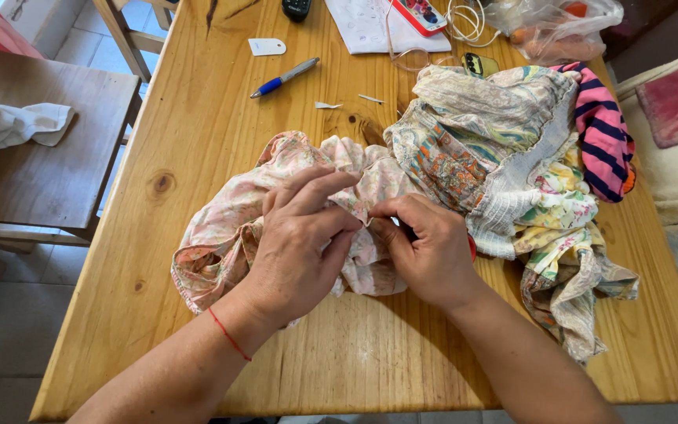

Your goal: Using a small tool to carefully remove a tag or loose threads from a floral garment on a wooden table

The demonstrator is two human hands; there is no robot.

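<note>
A crumpled pink floral garment lies on the wooden table in front of me. My left hand rests on top of it and pinches a fold of the fabric between thumb and fingers. My right hand pinches the same fold from the right, fingertips almost touching those of the left. A thin red string circles my left wrist. What sits between the fingertips is too small to tell.
A heap of patterned clothes with a pink-and-navy striped piece fills the right side. A blue pen, white tag, paper, cables and a plastic bag lie at the far edge. A wooden chair with white cloth stands left.
</note>
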